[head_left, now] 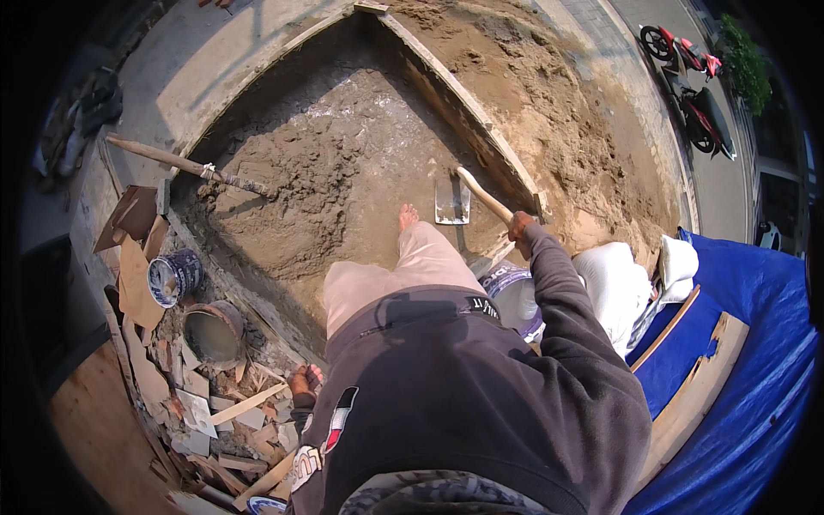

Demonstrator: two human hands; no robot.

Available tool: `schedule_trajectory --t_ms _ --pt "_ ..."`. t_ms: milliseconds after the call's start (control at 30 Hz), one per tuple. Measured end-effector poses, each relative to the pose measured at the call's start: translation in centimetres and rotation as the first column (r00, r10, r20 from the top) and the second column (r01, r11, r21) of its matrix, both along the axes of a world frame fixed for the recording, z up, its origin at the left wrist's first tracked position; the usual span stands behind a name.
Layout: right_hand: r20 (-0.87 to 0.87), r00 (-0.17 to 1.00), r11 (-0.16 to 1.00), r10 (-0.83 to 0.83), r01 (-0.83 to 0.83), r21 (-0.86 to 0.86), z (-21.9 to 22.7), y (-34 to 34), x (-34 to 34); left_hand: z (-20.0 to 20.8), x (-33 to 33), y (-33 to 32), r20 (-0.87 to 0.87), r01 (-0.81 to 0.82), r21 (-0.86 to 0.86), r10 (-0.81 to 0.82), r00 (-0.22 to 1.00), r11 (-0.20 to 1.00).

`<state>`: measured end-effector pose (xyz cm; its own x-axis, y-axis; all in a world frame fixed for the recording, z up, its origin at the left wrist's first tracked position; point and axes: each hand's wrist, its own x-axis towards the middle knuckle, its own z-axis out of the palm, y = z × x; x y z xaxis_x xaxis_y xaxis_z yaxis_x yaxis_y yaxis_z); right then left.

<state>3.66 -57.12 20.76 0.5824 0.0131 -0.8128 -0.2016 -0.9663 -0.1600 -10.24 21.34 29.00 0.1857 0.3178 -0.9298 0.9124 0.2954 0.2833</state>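
My right hand point(519, 227) is closed round the wooden handle of a hoe point(485, 196). Its flat, squarish blade rests on the wet floor of a board-sided mixing trough point(506, 142), near its right wall. My left hand point(305, 383) hangs low at my left side, above broken rubble; its fingers are loosely bent and nothing shows in them. A heap of wet grey-brown mortar point(296, 193) fills the trough's left half. A second long-handled tool point(163, 156) leans over the left wall, its head buried in the heap. My bare foot point(408, 216) stands in the trough.
Two buckets point(174, 277) stand at the left, beside broken tile and wood scraps point(193, 403). Close to my right thigh is a large pail point(515, 300), with white sacks point(611, 287) and a blue tarp point(755, 343) beyond. Sand point(549, 112) lies outside the right wall; motorcycles point(695, 112) are parked farther off.
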Motion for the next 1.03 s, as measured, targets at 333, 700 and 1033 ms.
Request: schedule_trajectory --t_ms 333,700,1033 --pt "-0.175 0.647 0.638 -0.742 0.762 0.111 8.2 6.3 3.4 -5.6 1.4 -8.4 0.255 0.144 -0.013 -0.136 0.957 0.989" --pt "-0.522 0.107 -0.019 -0.846 0.973 0.229 15.5 6.8 0.7 4.4 14.2 -13.1 0.123 0.061 -0.063 -0.053 0.991 0.996" --pt "0.026 0.448 0.449 -0.894 0.893 0.038 16.0 8.8 1.3 4.7 19.5 -10.7 0.244 0.070 -0.156 -0.031 0.969 0.985"
